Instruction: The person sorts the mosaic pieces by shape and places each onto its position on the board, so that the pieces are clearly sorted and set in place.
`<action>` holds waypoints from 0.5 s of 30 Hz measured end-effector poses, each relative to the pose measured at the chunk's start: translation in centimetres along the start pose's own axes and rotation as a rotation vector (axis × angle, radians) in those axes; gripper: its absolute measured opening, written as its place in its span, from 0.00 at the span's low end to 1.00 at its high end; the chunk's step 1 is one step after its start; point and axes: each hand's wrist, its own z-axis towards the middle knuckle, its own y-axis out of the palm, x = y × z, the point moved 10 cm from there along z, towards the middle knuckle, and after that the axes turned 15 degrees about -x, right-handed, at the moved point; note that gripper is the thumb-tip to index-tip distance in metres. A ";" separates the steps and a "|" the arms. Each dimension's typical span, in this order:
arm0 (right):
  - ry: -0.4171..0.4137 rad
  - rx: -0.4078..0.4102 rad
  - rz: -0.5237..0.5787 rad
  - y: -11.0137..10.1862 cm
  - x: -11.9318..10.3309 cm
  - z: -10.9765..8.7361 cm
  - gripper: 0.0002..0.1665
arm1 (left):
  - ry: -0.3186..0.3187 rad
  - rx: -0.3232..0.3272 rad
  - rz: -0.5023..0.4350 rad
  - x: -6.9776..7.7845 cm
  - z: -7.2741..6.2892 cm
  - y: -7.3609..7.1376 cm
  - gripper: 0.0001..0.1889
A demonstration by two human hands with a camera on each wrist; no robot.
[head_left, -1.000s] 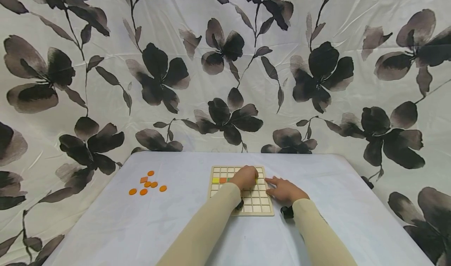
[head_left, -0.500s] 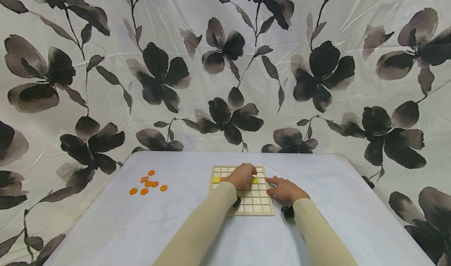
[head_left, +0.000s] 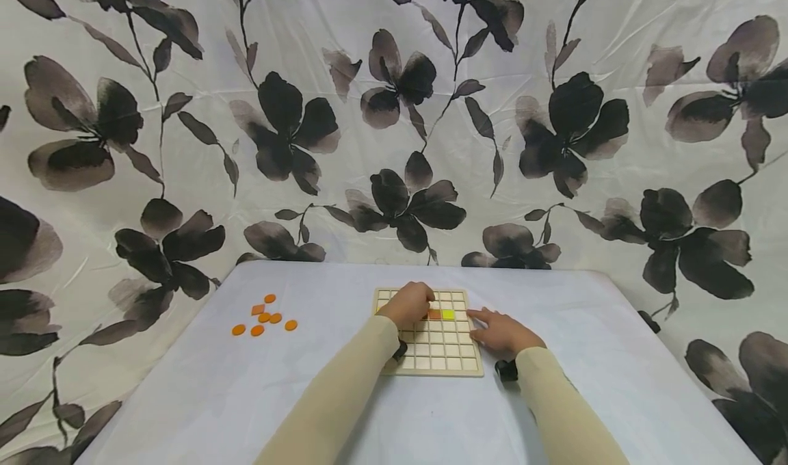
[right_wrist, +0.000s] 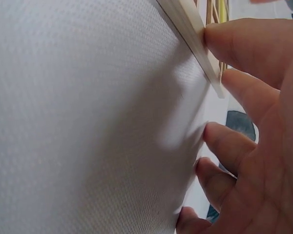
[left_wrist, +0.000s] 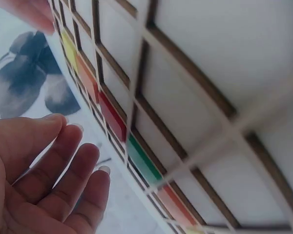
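Observation:
A wooden grid board (head_left: pixel 440 349) lies on the table. My left hand (head_left: pixel 406 306) hovers above its upper left part, thumb and index fingertips close together, with nothing visible between them. Along one row are coloured square tiles: a yellow tile (head_left: pixel 448 314) and an orange tile (head_left: pixel 434 314) show at the right. The left wrist view also reveals a dark red tile (left_wrist: pixel 112 116) and a green tile (left_wrist: pixel 144 158) in that row. My right hand (head_left: pixel 503 331) touches the board's right edge with thumb and index finger, while its other fingertips rest on the table.
On the left of the white-covered table (head_left: pixel 185 396) lie several orange round pieces (head_left: pixel 257 330) and one orange square piece (head_left: pixel 258 310). Behind the table hangs a flower-patterned cloth (head_left: pixel 406 205).
My left hand has moved left along the tile row, uncovering the yellow and orange tiles at the right and covering those at the left. The right hand stays at the board's edge.

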 end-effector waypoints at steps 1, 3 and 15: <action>0.001 0.000 0.002 0.0 0.1 0.1 0.33 | 0.002 0.004 0.003 -0.2 -0.2 -0.2 0.17; -0.005 0.001 -0.003 -0.1 0.0 0.0 0.33 | 0.006 0.017 0.015 -0.6 -0.5 -0.6 0.17; -0.008 -0.004 0.016 0.1 0.1 0.2 0.35 | 0.003 0.092 -0.015 -4.1 -2.8 -2.4 0.17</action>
